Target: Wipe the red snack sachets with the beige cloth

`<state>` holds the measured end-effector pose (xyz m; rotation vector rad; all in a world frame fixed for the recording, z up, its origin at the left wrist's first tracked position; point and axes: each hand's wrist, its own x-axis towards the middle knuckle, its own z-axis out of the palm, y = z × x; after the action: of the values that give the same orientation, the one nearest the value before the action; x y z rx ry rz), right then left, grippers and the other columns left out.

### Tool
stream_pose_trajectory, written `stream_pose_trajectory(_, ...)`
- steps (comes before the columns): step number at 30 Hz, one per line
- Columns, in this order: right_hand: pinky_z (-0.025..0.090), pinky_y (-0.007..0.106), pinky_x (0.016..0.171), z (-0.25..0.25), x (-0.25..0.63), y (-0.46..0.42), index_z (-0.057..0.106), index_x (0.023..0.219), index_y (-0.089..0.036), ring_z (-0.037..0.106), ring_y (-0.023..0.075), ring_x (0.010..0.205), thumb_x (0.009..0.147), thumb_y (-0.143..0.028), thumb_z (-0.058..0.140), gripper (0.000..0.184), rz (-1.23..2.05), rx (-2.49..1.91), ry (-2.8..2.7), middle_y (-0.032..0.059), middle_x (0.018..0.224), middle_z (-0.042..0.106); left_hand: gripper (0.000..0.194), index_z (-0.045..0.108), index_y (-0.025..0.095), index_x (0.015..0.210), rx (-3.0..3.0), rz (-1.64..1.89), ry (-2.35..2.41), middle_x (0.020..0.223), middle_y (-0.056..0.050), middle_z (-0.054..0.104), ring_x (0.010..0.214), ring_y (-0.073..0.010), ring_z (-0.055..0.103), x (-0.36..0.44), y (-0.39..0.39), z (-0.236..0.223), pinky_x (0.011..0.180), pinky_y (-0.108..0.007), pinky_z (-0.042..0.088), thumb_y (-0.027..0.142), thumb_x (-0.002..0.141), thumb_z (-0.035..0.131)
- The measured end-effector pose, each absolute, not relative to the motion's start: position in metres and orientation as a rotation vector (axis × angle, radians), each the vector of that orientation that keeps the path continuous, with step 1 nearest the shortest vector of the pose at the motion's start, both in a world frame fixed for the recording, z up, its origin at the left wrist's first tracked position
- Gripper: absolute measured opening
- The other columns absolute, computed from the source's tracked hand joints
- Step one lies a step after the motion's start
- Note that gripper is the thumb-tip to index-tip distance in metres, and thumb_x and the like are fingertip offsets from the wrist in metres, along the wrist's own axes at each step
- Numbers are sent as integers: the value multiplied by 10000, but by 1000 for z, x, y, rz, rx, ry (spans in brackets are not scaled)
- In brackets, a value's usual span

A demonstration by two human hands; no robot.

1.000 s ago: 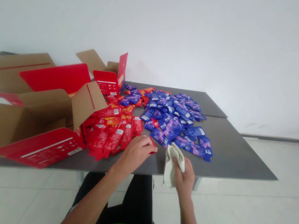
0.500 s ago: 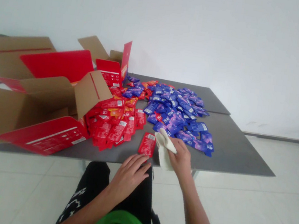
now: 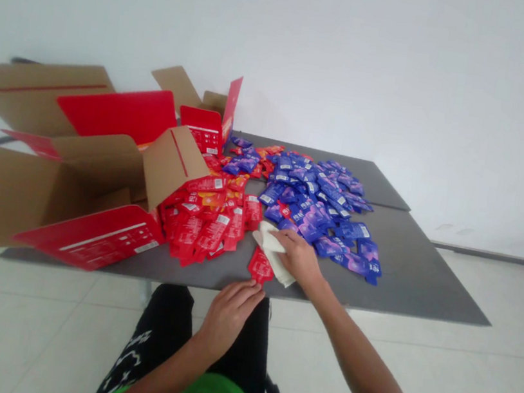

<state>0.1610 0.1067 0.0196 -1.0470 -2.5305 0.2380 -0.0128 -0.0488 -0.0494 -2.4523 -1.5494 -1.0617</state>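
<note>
A single red packet (image 3: 260,266) lies flat near the front edge of the table. At its near end, the fingertips of my left hand (image 3: 232,313) are closed together and hold it down. My right hand (image 3: 299,258) is shut on a folded cream-white cloth (image 3: 277,260), which covers the upper right part of this packet. To the left is a heap of red packets (image 3: 203,227), some with orange parts. Beyond my right hand spreads a pile of blue-purple packets (image 3: 315,194), with a small red one among them.
A large red cardboard box (image 3: 95,238) with its flaps up stands open at the left of the grey table (image 3: 408,269). Farther back is a smaller red box (image 3: 201,128), also with raised flaps. Behind everything rises a white wall (image 3: 340,58).
My right hand has moved left with the cloth, bringing it down over the red packet. My left fingertips have shifted onto the packet's near end. The view has turned slightly left.
</note>
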Motion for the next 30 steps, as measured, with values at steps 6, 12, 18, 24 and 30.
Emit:
stream_pose_trajectory(6,536,265,946,8,150,84,661,1345,-271,677,189,1132,915,-132,658,451,390,-821,-2689,68,1288,689,297,701,216,1221,-2448,-1104,-1570,1151,-43,757,1093,-230,685,-13,-48,-52,983,-413,563,108,991,548)
stream_pose_trajectory(12,543,301,948,19,156,123,638,1376,-226,669,214,1120,918,-106,619,474,211,-1112,-2563,105,1265,676,286,716,212,1189,-2430,-1169,-1575,1166,-34,756,1133,-211,677,-13,-46,-51,1012,-387,551,90,986,556)
stream_pose_trajectory(18,554,287,926,4,156,86,638,1370,-282,676,210,1123,928,-158,651,460,384,-773,-2674,69,1283,684,272,722,223,1193,-2393,-1214,-1565,1091,-33,768,1036,-214,699,-11,-44,-52,935,-383,571,132,1000,553)
stream_pose_trajectory(24,559,312,922,12,158,126,658,1349,-222,676,236,1113,915,-92,610,456,217,-1071,-2569,107,1249,682,232,731,204,1139,-2407,-1262,-1572,1112,-32,766,1096,-210,686,-12,-43,-50,984,-378,552,139,1000,557)
stream_pose_trajectory(30,556,274,913,3,162,98,637,1370,-260,678,204,1116,901,-97,631,496,363,-762,-2663,79,1277,681,224,724,213,1155,-2394,-1306,-1608,1099,-26,764,1058,-211,690,-10,-42,-55,947,-380,558,154,989,585)
